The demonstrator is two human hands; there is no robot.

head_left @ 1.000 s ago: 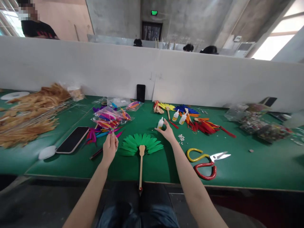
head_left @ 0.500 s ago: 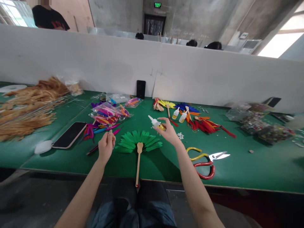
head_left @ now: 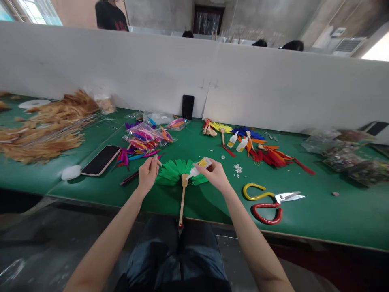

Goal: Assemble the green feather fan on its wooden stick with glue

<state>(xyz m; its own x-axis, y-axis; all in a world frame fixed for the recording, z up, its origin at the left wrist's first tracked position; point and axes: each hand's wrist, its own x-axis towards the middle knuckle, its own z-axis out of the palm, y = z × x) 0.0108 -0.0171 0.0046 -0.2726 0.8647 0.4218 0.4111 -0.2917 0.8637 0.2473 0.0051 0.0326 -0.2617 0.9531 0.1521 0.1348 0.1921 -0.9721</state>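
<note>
A fan of green feathers (head_left: 174, 170) on a wooden stick (head_left: 181, 205) lies at the near edge of the green table (head_left: 319, 219). My right hand (head_left: 214, 174) grips a small white glue bottle (head_left: 200, 166), tilted with its nozzle pointing down-left at the wooden head of the stick. My left hand (head_left: 148, 173) hovers just left of the fan, fingers pinched on something small that I cannot make out.
Scissors with yellow and red handles (head_left: 267, 200) lie to the right. A phone (head_left: 101, 160) and bags of coloured feathers (head_left: 146, 137) sit to the left, tan feathers (head_left: 45, 129) beyond. More glue bottles (head_left: 238, 142) and red, blue and yellow feathers lie behind. A white partition (head_left: 194, 77) backs the table.
My right hand picked up the glue bottle from the table, tipped it over and brought it down toward the fan's wooden head. My left hand moved closer to the fan.
</note>
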